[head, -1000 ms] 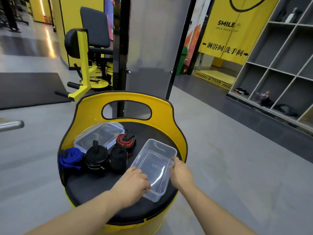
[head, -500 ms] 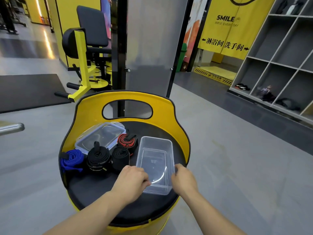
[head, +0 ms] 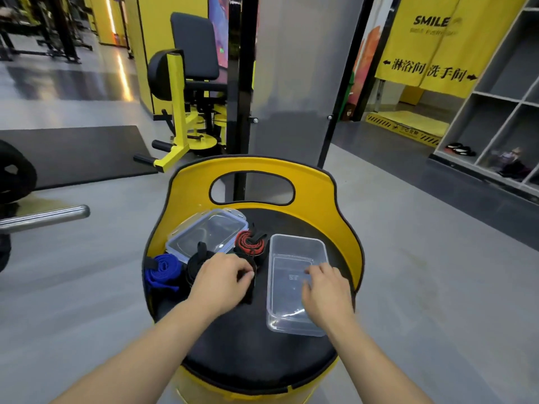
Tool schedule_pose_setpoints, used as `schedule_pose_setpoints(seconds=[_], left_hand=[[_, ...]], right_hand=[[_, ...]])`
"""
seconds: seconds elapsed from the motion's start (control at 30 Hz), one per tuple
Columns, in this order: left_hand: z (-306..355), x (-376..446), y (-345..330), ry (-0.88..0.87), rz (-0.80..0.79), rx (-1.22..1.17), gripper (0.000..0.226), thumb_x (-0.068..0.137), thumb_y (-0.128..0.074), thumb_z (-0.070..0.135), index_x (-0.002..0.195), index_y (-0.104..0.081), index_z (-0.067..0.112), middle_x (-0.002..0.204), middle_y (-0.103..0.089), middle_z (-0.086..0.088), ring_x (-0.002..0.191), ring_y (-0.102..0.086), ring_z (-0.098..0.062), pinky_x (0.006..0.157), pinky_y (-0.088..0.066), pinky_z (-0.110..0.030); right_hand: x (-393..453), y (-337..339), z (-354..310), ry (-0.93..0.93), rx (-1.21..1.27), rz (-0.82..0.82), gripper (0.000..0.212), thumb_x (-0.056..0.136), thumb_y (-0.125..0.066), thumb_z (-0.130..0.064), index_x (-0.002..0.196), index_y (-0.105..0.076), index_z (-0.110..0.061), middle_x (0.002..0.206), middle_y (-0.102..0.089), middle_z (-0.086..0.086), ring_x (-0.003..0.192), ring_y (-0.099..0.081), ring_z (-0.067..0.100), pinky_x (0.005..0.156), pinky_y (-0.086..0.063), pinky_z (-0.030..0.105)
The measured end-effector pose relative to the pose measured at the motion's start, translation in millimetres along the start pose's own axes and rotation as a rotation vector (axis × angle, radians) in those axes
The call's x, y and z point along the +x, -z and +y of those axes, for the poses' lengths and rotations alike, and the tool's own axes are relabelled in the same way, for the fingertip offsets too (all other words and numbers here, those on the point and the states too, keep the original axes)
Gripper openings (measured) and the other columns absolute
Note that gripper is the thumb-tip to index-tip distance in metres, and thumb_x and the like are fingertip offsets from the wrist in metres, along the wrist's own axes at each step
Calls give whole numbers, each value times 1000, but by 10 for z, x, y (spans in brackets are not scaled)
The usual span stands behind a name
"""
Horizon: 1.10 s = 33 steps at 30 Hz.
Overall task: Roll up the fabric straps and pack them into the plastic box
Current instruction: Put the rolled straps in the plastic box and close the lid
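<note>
A clear plastic box (head: pixel 294 249) stands open on the right of the black stool seat (head: pixel 248 357). My right hand (head: pixel 325 293) lies over its near right part with relaxed fingers and holds nothing. To its left are the rolled straps: a blue one (head: pixel 162 271), a black one (head: pixel 194 262), a red and black one (head: pixel 249 243), and another black roll (head: pixel 248 294). My left hand (head: pixel 221 282) covers that last roll with its fingers curled round it. The box's clear lid (head: pixel 204 237) lies behind the straps.
The yellow backrest (head: pixel 345 228) with a handle hole curves round the seat's far side. A steel bar end (head: pixel 58 214) sticks in from the left. Gym machines and a grey pillar stand behind; cubby shelves (head: pixel 495 112) line the right wall.
The box has been turned straight and set down. My left hand left it and moved left onto the black roll. My right hand shifted from the box's edge to above its inside.
</note>
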<state>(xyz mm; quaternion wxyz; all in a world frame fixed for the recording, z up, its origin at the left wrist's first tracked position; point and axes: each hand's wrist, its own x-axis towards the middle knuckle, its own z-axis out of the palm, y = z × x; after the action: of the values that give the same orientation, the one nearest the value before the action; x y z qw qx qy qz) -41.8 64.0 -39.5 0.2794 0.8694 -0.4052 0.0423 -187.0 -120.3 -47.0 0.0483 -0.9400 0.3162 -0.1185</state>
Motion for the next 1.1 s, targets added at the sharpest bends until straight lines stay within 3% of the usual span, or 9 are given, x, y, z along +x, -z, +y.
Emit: schedule_pose_setpoints(seconds=[0.1, 0.23, 0.33, 0.43, 0.63, 0.83, 0.97, 1.03, 1.1], left_hand=[[-292, 49, 132, 78, -23, 128, 32, 92, -66, 43, 121, -71, 32, 113, -71, 11, 116, -54, -19, 100, -48, -40], [-447, 127, 14, 55, -179, 287, 70, 89, -65, 56, 150, -44, 31, 148, -52, 8, 149, -26, -25, 124, -17, -44], [-477, 208, -101, 14, -266, 357, 82, 89, -62, 58, 158, -31, 26, 159, -40, 6, 156, -7, -28, 126, 0, -53], [-484, 296, -178, 14, -321, 397, 86, 87, -62, 59, 159, -28, 25, 159, -40, 4, 157, -2, -29, 125, 5, -57], [-498, 379, -244, 17, -306, 334, 72, 75, -68, 57, 138, -51, 29, 137, -60, 8, 152, -22, -21, 124, 4, -59], [-476, 401, -38, -23, -188, 117, 79, 72, -75, 52, 143, -47, 34, 132, -58, 13, 137, -41, -14, 126, -4, -46], [-209, 408, 167, 18, -75, -284, 92, 73, -86, 35, 151, -38, 36, 140, -51, 20, 130, -47, -4, 113, -38, -30], [-10, 388, 206, 42, -62, -470, 93, 72, -89, 25, 148, -37, 40, 130, -51, 27, 117, -50, 9, 101, -40, -19], [179, 369, 160, 44, -98, -587, 88, 72, -90, 18, 142, -43, 43, 125, -53, 29, 113, -51, 14, 97, -44, -16]], right_hand=[[57, -85, -435, 161, 85, -88, 35, 103, -47, -36, 135, -56, -25, 133, -57, -3, 127, -49, 21, 108, -35, 35], [132, -262, -802, 259, 123, -109, 35, 100, -53, -36, 131, -57, -22, 133, -58, -5, 139, -40, 21, 121, -18, 36], [205, -394, -902, 226, 126, -180, 45, 97, -59, -41, 136, -51, -21, 141, -55, -4, 152, -23, 20, 127, -3, 41], [301, -471, -935, 208, 98, -190, 48, 89, -68, -44, 125, -49, -20, 129, -61, -2, 149, -27, 21, 127, -3, 44], [351, -496, -946, 198, 88, -192, 48, 82, -75, -41, 114, -46, -21, 120, -59, -5, 136, -41, 18, 126, -2, 42], [359, -289, -917, 179, 257, -92, 45, 79, -79, -36, 109, -47, -25, 115, -55, -9, 123, -45, 17, 123, -17, 34], [354, 62, -748, 103, 534, -61, 72, 78, -85, -40, 134, -41, -34, 126, -53, -15, 123, -44, 7, 98, -38, 24], [328, 223, -585, 83, 632, -101, 94, 77, -87, -42, 150, -27, -39, 127, -52, -21, 119, -46, -1, 99, -41, 24], [288, 327, -377, 92, 649, -127, 93, 75, -87, -45, 149, -31, -42, 124, -51, -22, 111, -51, -6, 94, -44, 19]])
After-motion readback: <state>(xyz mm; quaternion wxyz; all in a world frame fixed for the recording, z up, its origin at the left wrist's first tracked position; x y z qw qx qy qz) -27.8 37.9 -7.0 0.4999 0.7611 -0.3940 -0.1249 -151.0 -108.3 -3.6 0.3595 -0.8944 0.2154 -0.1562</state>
